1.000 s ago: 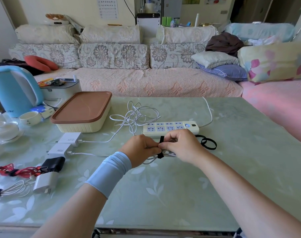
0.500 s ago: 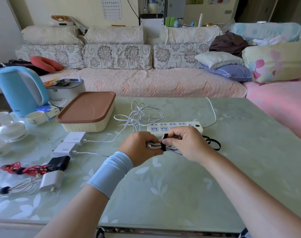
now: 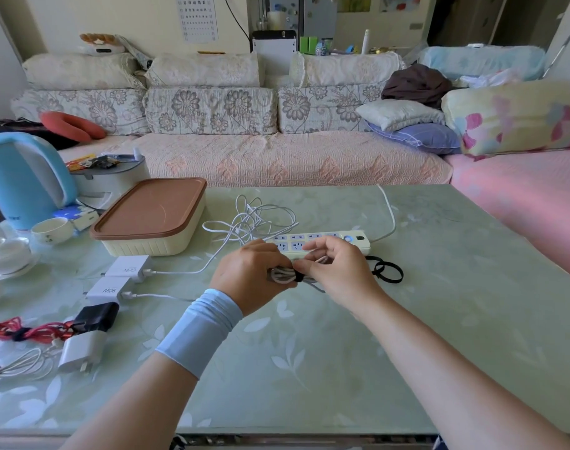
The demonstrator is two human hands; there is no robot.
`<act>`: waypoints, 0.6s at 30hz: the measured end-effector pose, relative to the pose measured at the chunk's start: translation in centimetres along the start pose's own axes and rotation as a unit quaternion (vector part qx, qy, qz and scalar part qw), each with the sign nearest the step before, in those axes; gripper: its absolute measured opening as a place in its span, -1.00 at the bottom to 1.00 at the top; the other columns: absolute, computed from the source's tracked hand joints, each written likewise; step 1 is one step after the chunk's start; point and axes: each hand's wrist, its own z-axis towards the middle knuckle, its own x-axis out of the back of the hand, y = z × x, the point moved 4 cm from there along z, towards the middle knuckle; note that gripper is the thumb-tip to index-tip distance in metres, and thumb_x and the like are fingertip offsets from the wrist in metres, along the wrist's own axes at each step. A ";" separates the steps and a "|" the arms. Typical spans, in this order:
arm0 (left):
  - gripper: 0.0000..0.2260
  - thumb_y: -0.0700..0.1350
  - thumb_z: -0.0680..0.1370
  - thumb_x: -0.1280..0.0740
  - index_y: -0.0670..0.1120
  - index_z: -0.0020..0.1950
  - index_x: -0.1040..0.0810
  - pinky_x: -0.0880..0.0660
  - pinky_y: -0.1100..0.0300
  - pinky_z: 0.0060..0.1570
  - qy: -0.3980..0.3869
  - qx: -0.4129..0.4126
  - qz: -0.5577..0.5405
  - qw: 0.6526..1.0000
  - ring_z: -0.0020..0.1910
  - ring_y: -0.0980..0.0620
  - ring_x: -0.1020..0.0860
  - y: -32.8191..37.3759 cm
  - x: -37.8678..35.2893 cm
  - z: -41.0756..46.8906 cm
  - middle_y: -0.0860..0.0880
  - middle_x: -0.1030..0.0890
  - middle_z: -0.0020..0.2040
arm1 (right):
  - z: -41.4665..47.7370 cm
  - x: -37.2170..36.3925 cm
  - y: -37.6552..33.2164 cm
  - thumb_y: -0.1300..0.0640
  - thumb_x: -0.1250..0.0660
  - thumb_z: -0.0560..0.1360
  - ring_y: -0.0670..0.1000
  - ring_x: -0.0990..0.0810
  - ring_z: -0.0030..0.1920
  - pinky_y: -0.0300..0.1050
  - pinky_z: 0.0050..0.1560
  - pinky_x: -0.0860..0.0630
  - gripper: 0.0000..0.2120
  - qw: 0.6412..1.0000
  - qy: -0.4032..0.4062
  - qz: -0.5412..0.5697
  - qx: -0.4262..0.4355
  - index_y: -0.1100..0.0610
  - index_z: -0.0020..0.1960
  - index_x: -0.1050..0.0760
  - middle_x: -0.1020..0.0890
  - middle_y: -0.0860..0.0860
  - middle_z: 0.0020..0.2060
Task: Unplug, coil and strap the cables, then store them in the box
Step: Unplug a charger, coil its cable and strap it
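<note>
**Landmark:** the power strip (image 3: 322, 240) lies across the middle of the counter (image 3: 309, 368), with its cord running off behind it to the right.

**Hands:** both meet just in front of the power strip.
- The left hand (image 3: 251, 274) has its grip clenched round 1 coiled white cable (image 3: 282, 275), with the loops bunched in the fist just above the counter.
- A black strap (image 3: 298, 277) wraps the bundle.
- The right hand (image 3: 338, 271) has its grip pinched on that strap with thumb and forefinger, against the bundle. Its other fingers are raised and loosely curled over the near edge of the power strip.
- I cannot tell whether the strap is fastened.

**Right of the hands, in front of the power strip's switch end:** spare black straps (image 3: 386, 271) lie looped on the counter.

**Behind the power strip's left end:** loose white cables (image 3: 254, 219) sit in an uncoiled tangle. 1 lead runs from it to a white charger (image 3: 127, 267) well left of the power strip. A 2nd white charger (image 3: 106, 289) lies just in front of that one.

**Left of the power strip:** the box (image 3: 150, 222) is cream, with its brown lid on.

**Far left of the power strip, nearer the counter's front edge:**
- A black adapter (image 3: 96, 316) touches a white adapter (image 3: 80, 350).
- A red cable (image 3: 27, 331) lies there bundled.
- A strapped white cable (image 3: 20, 367) lies in front of the red one.

**Far left and behind the box:** a blue kettle (image 3: 20, 180) and a cup (image 3: 51, 228).
</note>
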 end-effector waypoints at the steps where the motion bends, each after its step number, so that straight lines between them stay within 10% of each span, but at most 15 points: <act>1: -0.83 0.10 0.29 -0.48 0.06 -0.21 -0.68 -0.51 0.18 -0.40 -0.001 0.004 0.002 1.000 -0.28 0.03 -0.53 0.0 0.0 0.0 0.12 -0.58 -0.32 | 0.0 0.0 -0.3 0.13 -0.55 0.38 -0.11 -0.56 -0.27 -0.19 -0.12 -0.50 -0.84 0.999 0.005 -0.019 0.029 -0.03 -0.10 -0.62 -0.68 -0.08 -0.23; 5: -0.80 0.12 0.26 -0.48 0.05 -0.22 -0.68 -0.53 0.17 -0.37 -0.006 0.017 0.012 1.000 -0.25 0.03 -0.54 -0.2 -0.1 -0.1 0.11 -0.59 -0.32 | -0.1 -0.4 -1.4 0.11 -0.46 0.48 -0.02 -0.56 -0.19 -0.09 -0.12 -0.47 -0.89 0.969 -0.051 -0.185 0.155 0.05 -0.23 -0.67 -0.63 -0.01 -0.29; 13: -0.90 0.01 0.33 -0.53 0.08 -0.25 -0.64 -0.42 0.24 -0.53 0.005 -0.056 0.062 0.996 -0.26 0.03 -0.49 0.0 -0.1 -0.1 0.14 -0.55 -0.34 | -0.9 -0.6 -1.8 0.08 -0.41 0.51 -0.12 -0.49 -0.31 -0.31 -0.31 -0.33 -0.84 0.936 -0.193 -0.286 0.065 -0.07 -0.24 -0.56 -0.59 -0.09 -0.37; 18: -0.90 -0.05 0.35 -0.52 0.07 -0.23 -0.62 -0.39 0.22 -0.56 0.023 -0.117 0.088 0.989 -0.21 0.06 -0.42 0.5 -0.8 0.1 0.13 -0.52 -0.31 | -0.6 -0.4 -1.2 0.11 -0.42 0.47 0.01 -0.53 -0.24 -0.12 -0.22 -0.42 -0.97 0.937 -0.210 -0.280 0.008 0.06 -0.13 -0.62 -0.68 0.09 -0.21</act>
